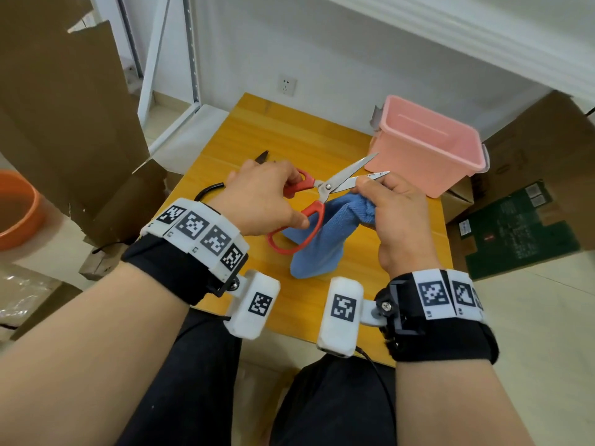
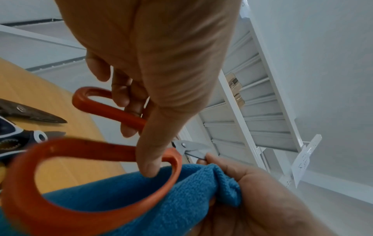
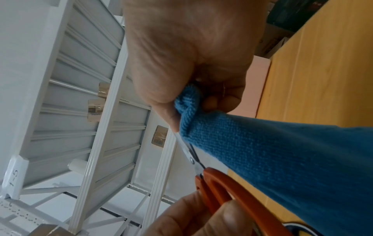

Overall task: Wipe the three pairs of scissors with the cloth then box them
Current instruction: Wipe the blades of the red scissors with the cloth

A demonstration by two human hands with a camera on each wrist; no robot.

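- Red-handled scissors (image 1: 317,201) gripped open by left hand (image 1: 264,201)
- blue cloth (image 1: 325,233) pinched on lower blade by right hand (image 1: 394,220), mid-wipe, first pair probably
- next: slide tipward, then pink box (image 1: 428,146) at far right corner

From the head view, the left hand (image 1: 264,201) hides most of the dark scissors (image 1: 262,156) at ten o'clock on the desk (image 1: 289,130); only their tips show. In the left wrist view a second pair (image 2: 24,138) is cut off by the nine o'clock edge. The cloth (image 1: 322,233) covers part of the red scissors' (image 1: 309,217) lower blade.
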